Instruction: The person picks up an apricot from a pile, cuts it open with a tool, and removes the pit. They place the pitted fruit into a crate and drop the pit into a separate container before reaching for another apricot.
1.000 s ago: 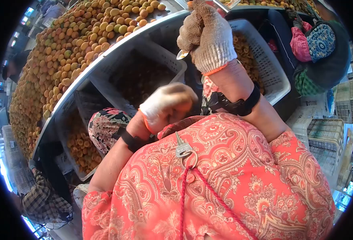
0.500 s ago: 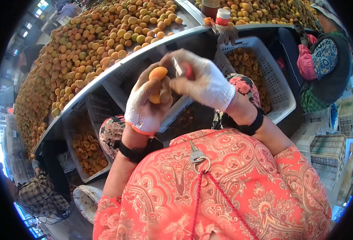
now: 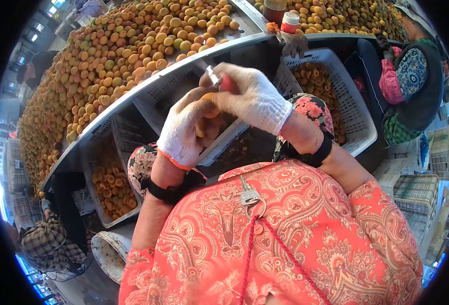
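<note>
My left hand point(image 3: 181, 129), in a white knit glove with a stained finger area, is closed around apricots. One orange apricot point(image 3: 210, 96) shows at its fingertips, and part of another sits lower in the palm. My right hand point(image 3: 257, 99), gloved the same way, grips a small knife point(image 3: 227, 83) by its red handle. The short blade points up and left, above the left fingers. Both hands meet, with the right fingers against the upper apricot and hiding part of it. Whether the apricot is cut cannot be made out.
Whole apricots point(image 3: 133, 53) are heaped on a metal-edged table ahead. Crates of apricot halves stand at left point(image 3: 113, 190) and right point(image 3: 318, 84). A red jar with a white lid point(image 3: 290, 23) and a dark glove point(image 3: 295, 44) lie on the rim. A white bucket point(image 3: 107, 254) and co-workers point(image 3: 412, 76) flank me.
My right hand has moved left onto the fingertips of my left hand, covering much of the upper apricot. The knife has shifted left and upward with it.
</note>
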The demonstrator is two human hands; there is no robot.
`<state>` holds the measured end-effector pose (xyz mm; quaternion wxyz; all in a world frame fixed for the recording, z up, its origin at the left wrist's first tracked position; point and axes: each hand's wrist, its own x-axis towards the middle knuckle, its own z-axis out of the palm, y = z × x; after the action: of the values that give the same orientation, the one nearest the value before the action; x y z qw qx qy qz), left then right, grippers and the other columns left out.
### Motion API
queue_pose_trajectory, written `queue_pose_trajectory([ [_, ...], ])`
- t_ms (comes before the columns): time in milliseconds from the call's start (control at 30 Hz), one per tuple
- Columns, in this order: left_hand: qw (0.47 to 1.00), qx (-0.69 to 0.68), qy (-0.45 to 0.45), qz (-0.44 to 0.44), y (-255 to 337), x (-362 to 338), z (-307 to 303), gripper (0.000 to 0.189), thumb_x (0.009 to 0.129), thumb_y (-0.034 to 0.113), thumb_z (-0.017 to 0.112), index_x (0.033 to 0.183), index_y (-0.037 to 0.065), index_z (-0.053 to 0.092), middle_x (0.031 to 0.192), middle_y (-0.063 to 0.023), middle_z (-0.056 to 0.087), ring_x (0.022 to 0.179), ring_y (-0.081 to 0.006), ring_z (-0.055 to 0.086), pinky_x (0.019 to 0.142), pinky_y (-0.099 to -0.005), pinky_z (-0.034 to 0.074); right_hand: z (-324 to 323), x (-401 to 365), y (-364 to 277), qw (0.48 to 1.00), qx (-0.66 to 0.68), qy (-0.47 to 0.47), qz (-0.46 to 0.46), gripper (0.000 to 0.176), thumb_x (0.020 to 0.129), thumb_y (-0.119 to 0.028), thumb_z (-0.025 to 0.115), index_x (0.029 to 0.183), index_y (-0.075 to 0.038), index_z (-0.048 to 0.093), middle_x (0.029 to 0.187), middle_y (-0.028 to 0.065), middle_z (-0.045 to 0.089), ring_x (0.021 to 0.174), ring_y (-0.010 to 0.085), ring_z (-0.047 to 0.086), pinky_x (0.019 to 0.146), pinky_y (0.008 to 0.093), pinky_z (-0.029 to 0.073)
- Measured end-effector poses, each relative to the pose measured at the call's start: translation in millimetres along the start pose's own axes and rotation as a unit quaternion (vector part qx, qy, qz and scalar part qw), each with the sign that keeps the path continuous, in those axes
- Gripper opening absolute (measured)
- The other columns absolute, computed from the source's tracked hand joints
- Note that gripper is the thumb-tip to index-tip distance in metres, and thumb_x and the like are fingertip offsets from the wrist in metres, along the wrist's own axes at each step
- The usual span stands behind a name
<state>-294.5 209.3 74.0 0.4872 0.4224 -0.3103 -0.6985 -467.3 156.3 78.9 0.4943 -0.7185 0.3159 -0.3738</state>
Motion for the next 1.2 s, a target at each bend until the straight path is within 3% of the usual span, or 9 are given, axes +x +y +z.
queue_pose_trajectory([
  [233,0.983,-0.163,-0.01,0.086,-7.7,7.7,3.8,0.038,0.091,0.009,0.058,0.127,-0.001,0.051,0.099,-0.0155,0.063,0.073,-0.0188,0.063,0.058,-0.0289,0.05,-3.1,-3.1,5.7,0.995,0.052,0.088,0.011,0.015,0.091,-0.011,0.069,0.097,-0.002,0.06,0.076,0.0022,0.063,0.078,0.008,0.064,0.063,0.0292,0.053],
  [333,0.995,-0.049,0.006,0.086,-8.3,6.9,11.7,0.031,0.089,0.007,0.055,0.119,0.0,0.057,0.091,-0.0077,0.063,0.067,-0.0162,0.06,0.053,-0.0277,0.046,-0.3,-7.1,2.7,0.985,-0.134,0.095,-0.044,0.013,0.085,-0.012,0.069,0.092,-0.005,0.06,0.076,0.0172,0.065,0.072,0.0336,0.068,0.064,0.0388,0.053],
  [700,0.987,0.128,-0.08,-0.048,-5.0,3.1,0.6,0.018,0.096,0.011,0.052,0.107,0.002,0.063,0.085,-0.003,0.065,0.065,-0.0091,0.056,0.056,-0.0215,0.041,-8.1,2.1,10.5,0.975,-0.18,0.059,-0.114,0.011,0.085,-0.011,0.064,0.095,-0.007,0.067,0.08,0.0171,0.066,0.078,0.0383,0.065,0.067,0.0418,0.053],
  [767,0.926,0.351,-0.126,0.063,-2.8,0.7,5.5,0.017,0.096,0.005,0.049,0.103,0.0,0.063,0.088,-0.0051,0.065,0.066,-0.0116,0.057,0.059,-0.0227,0.043,-5.5,1.1,12.6,0.995,-0.027,0.068,-0.073,0.007,0.088,-0.005,0.065,0.094,-0.003,0.067,0.072,0.007,0.064,0.069,0.0124,0.063,0.066,0.028,0.051],
  [833,0.772,0.474,-0.113,0.407,-15.3,9.8,10.2,0.015,0.092,-0.001,0.051,0.102,0.0,0.062,0.09,-0.0082,0.065,0.072,-0.0177,0.062,0.065,-0.0268,0.048,-9.6,-0.5,3.7,0.985,0.141,0.098,-0.002,0.007,0.089,-0.004,0.066,0.095,-0.001,0.068,0.076,-0.0002,0.062,0.076,0.0051,0.056,0.069,0.0238,0.049],
  [867,0.881,0.404,-0.092,0.226,-17.4,-0.1,20.3,0.014,0.087,-0.003,0.057,0.1,0.001,0.062,0.09,-0.0106,0.066,0.079,-0.0244,0.064,0.072,-0.0317,0.051,-12.3,-0.2,5.4,0.984,0.144,0.108,0.011,0.008,0.09,-0.004,0.066,0.096,0.0,0.069,0.082,-0.002,0.064,0.079,0.0063,0.058,0.071,0.0229,0.05],
  [967,0.919,0.355,-0.15,0.084,-25.3,8.0,21.9,0.013,0.087,-0.002,0.057,0.099,0.001,0.062,0.089,-0.0119,0.066,0.081,-0.0245,0.065,0.072,-0.0329,0.051,-9.0,2.1,13.4,0.961,0.212,0.174,0.014,0.007,0.092,-0.008,0.066,0.097,-0.007,0.071,0.074,-0.0056,0.06,0.056,0.0017,0.048,0.049,0.0182,0.036],
  [1033,0.986,-0.099,-0.007,-0.136,-52.6,46.1,-5.5,0.013,0.095,0.014,0.059,0.102,0.004,0.066,0.08,-0.0045,0.061,0.064,-0.0122,0.056,0.056,-0.0277,0.043,-16.7,1.8,9.2,0.955,0.173,0.241,0.001,0.009,0.091,-0.006,0.065,0.099,-0.006,0.071,0.069,-0.0044,0.058,0.052,0.0036,0.046,0.047,0.0204,0.034],
  [1200,0.989,-0.053,0.121,-0.069,-28.7,42.8,-23.9,0.019,0.092,0.02,0.064,0.103,0.005,0.066,0.078,-0.0042,0.061,0.057,-0.0118,0.053,0.05,-0.026,0.04,-47.4,-8.2,17.1,0.913,0.259,0.304,0.083,0.011,0.093,-0.013,0.067,0.102,-0.005,0.067,0.063,-0.0018,0.055,0.045,0.007,0.048,0.038,0.0213,0.038],
])
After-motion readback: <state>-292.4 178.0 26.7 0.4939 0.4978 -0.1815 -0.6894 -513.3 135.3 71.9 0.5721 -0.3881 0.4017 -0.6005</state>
